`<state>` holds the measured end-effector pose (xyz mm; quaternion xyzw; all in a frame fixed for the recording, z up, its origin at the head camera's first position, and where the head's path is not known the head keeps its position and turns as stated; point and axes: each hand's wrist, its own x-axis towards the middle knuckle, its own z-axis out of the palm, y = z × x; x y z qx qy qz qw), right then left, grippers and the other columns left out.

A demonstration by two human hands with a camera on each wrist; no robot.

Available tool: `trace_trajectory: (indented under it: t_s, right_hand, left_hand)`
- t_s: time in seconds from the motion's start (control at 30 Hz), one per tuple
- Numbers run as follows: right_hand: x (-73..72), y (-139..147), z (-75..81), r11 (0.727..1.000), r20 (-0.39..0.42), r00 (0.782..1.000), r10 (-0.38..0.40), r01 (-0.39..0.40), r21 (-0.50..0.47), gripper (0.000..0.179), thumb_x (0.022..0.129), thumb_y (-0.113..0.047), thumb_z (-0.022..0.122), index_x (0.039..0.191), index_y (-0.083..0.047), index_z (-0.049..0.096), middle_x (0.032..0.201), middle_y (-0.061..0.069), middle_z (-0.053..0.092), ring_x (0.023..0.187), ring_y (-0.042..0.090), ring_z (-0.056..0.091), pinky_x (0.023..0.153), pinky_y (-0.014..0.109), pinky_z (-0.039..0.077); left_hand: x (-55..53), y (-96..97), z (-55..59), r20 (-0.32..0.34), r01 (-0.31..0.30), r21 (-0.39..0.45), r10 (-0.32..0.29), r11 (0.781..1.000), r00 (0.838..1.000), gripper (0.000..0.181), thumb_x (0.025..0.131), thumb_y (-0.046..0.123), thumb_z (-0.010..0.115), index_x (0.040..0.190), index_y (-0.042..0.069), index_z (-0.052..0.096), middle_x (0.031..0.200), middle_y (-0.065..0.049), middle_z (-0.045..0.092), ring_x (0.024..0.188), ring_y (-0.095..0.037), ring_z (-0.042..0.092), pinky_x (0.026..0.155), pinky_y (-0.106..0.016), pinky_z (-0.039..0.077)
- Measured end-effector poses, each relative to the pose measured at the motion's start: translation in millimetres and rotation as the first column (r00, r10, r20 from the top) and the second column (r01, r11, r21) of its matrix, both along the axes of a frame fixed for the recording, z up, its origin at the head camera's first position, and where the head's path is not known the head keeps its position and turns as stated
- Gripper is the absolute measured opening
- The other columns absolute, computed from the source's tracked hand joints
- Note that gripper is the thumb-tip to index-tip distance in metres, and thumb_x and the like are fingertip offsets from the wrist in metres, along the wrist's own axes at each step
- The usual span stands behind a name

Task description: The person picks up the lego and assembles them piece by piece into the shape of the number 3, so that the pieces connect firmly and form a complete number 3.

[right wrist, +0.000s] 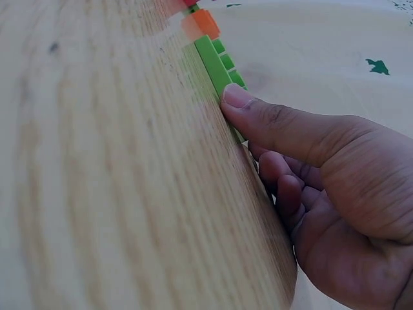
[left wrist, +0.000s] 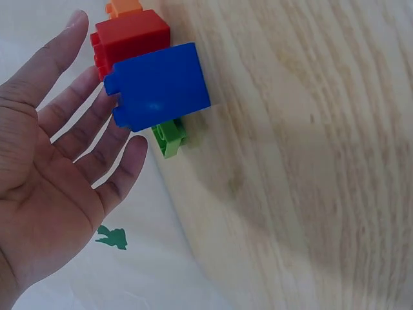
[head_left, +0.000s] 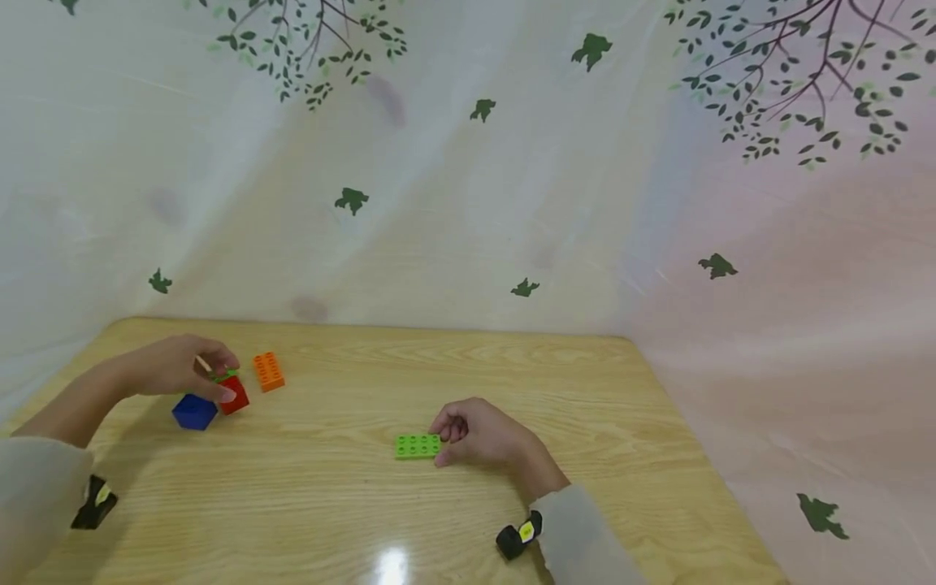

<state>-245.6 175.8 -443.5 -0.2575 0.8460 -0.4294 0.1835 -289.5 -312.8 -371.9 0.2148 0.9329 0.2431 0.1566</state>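
Note:
A flat light-green building brick (head_left: 418, 447) with two rows of studs lies in the middle of the table. My right hand (head_left: 488, 439) pinches its right end; the thumb (right wrist: 240, 100) presses along its near side in the right wrist view. At the far left, my left hand (head_left: 171, 366) hovers at a red brick (head_left: 234, 396), fingers spread and loosely bent in the left wrist view. Close beside the red one sits a blue brick (head_left: 194, 413). Another green piece (left wrist: 169, 137) shows behind the blue brick, mostly hidden.
An orange brick (head_left: 268, 371) with studs up lies just right of the red one. The wooden table (head_left: 329, 520) ends at the back against a pale cloth (head_left: 439, 244) printed with leaves and birds. Both wrists wear black straps.

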Motion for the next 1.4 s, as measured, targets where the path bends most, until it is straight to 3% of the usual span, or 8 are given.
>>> trace_trajectory:
  t_s: [0.4, 0.53, 0.77, 0.97, 1.17, 1.4]
  right_hand:
    - [0.6, 1, 1.9, 1.0, 0.015, 1.0, -0.017, 0.017, 0.0, 0.028, 0.078, -0.016, 0.091, 0.099, -0.02, 0.073, 0.089, -0.001, 0.062, 0.079, 0.012, 0.054, 0.069, 0.023, 0.047]
    - [0.0, -3, 2.1, 1.0, 0.02, 1.0, -0.006, 0.006, -0.003, 0.028, 0.078, -0.016, 0.091, 0.1, -0.021, 0.073, 0.089, -0.002, 0.063, 0.079, 0.011, 0.054, 0.069, 0.022, 0.047]
    - [-0.5, -4, 0.0, 1.0, -0.013, 1.0, 0.003, -0.003, 0.013, 0.028, 0.079, -0.019, 0.091, 0.1, -0.022, 0.073, 0.088, -0.003, 0.064, 0.079, 0.011, 0.055, 0.069, 0.022, 0.047]
    - [1.2, 2, -1.0, 1.0, -0.017, 1.0, -0.002, 0.002, 0.018, 0.028, 0.079, -0.018, 0.091, 0.1, -0.022, 0.073, 0.087, -0.003, 0.064, 0.078, 0.011, 0.055, 0.07, 0.022, 0.048]
    - [-0.6, 3, -0.8, 1.0, -0.007, 1.0, -0.001, 0.001, -0.006, 0.029, 0.078, -0.018, 0.091, 0.101, -0.021, 0.074, 0.088, -0.003, 0.064, 0.079, 0.012, 0.055, 0.07, 0.022, 0.048]
    - [1.0, 1, -0.5, 1.0, 0.015, 1.0, -0.007, 0.007, -0.007, 0.029, 0.078, -0.017, 0.091, 0.1, -0.021, 0.073, 0.088, -0.001, 0.063, 0.081, 0.013, 0.056, 0.071, 0.023, 0.048]
  left_hand:
    - [1.5, 3.3, -12.0, -0.02, 0.004, -0.022, -0.004, 1.0, 1.0, 0.059, 0.084, 0.04, 0.085, 0.122, -0.001, 0.065, 0.112, -0.009, 0.067, 0.096, -0.024, 0.065, 0.079, -0.041, 0.057]
    - [6.9, -0.4, -12.3, -0.035, -0.01, -0.022, 0.009, 1.0, 0.999, 0.058, 0.084, 0.038, 0.085, 0.122, -0.002, 0.065, 0.112, -0.009, 0.067, 0.095, -0.023, 0.065, 0.079, -0.041, 0.057]
    - [12.5, 0.3, -6.9, -0.065, -0.019, -0.033, 0.017, 0.999, 0.998, 0.05, 0.086, 0.032, 0.083, 0.118, -0.003, 0.067, 0.109, -0.007, 0.071, 0.098, -0.027, 0.068, 0.085, -0.049, 0.058]
    - [8.8, 8.1, -4.2, -0.074, -0.019, -0.025, 0.017, 1.0, 0.997, 0.044, 0.088, 0.027, 0.081, 0.117, -0.003, 0.068, 0.111, -0.008, 0.072, 0.098, -0.026, 0.068, 0.088, -0.05, 0.057]
    - [7.4, 9.2, 0.9, -0.137, 0.009, 0.031, -0.004, 0.999, 0.991, 0.042, 0.09, 0.023, 0.079, 0.121, -0.004, 0.067, 0.112, -0.008, 0.072, 0.1, -0.027, 0.068, 0.085, -0.045, 0.059]
    - [15.9, 26.1, 12.6, -0.228, 0.019, 0.073, -0.002, 0.997, 0.974, 0.043, 0.094, 0.028, 0.076, 0.126, 0.001, 0.068, 0.117, -0.006, 0.072, 0.099, -0.023, 0.069, 0.081, -0.038, 0.058]
